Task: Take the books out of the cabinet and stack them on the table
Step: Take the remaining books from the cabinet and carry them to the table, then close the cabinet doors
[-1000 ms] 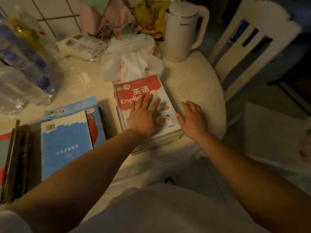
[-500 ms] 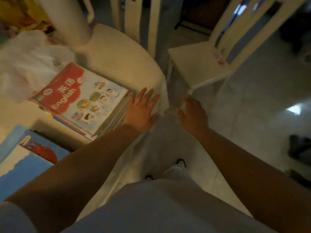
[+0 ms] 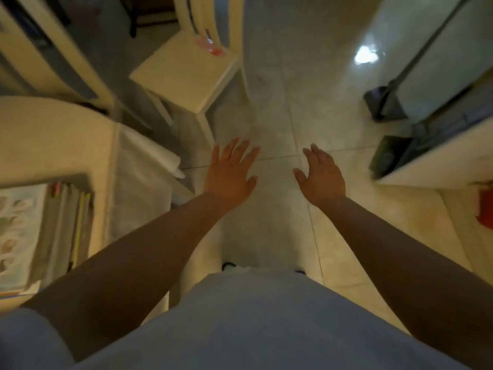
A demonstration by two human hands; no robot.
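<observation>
A stack of books (image 3: 40, 236) lies on the round table (image 3: 53, 140) at the far left, its page edges facing right. My left hand (image 3: 230, 172) hovers over the floor to the right of the table, fingers spread and holding nothing. My right hand (image 3: 321, 174) hangs beside it over the floor tiles, fingers straight and empty. Neither hand touches a book. No cabinet is plainly recognisable in this view.
A white chair (image 3: 184, 73) stands ahead to the left, with another chair (image 3: 53, 57) behind the table. A white tablecloth (image 3: 138, 188) hangs off the table edge. At the right are a white counter (image 3: 437, 161), dark bins (image 3: 384, 102) and a red object (image 3: 485, 206).
Both hands have left the book stack and the table and now hang over the floor. The view has swung right, away from the table, with the books sliding to the left edge.
</observation>
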